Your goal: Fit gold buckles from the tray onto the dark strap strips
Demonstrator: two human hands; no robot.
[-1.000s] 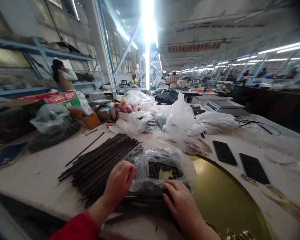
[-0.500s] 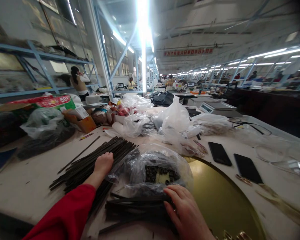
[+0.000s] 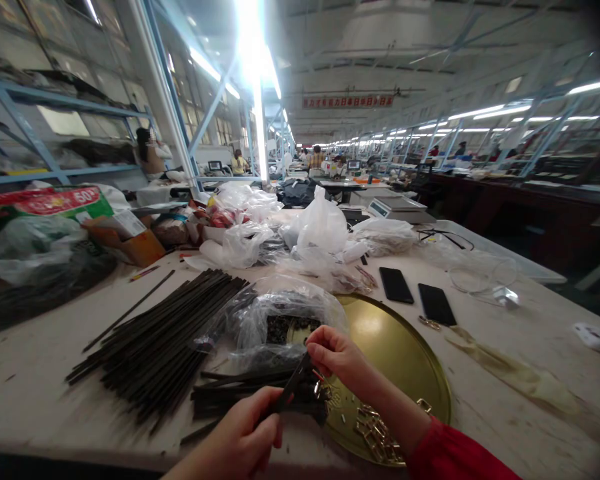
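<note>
My left hand (image 3: 255,423) is closed around a thin black strip (image 3: 295,381) in front of me. The fingers of my right hand (image 3: 333,353) pinch the strip's upper end; whether a small part is also in them I cannot make out. Below the strip lies a short bundle of black strips (image 3: 240,388). A large fanned pile of black strips (image 3: 155,347) is to the left. Behind my hands a clear plastic bag (image 3: 260,313) holds small dark pieces. Small metal buckles (image 3: 377,430) lie on a round gold tray (image 3: 405,340), partly under my right forearm.
Two black phones (image 3: 396,285) and a pair of scissors (image 3: 429,323) lie right of the tray. White plastic bags (image 3: 320,223) crowd the table's back. An orange-brown box (image 3: 130,243) and a filled bag (image 3: 45,267) stand at left. People are farther off.
My left hand has left the large pile and now holds one strip nearer me. The right hand has risen from the short bundle to the strip's end. The view has turned right.
</note>
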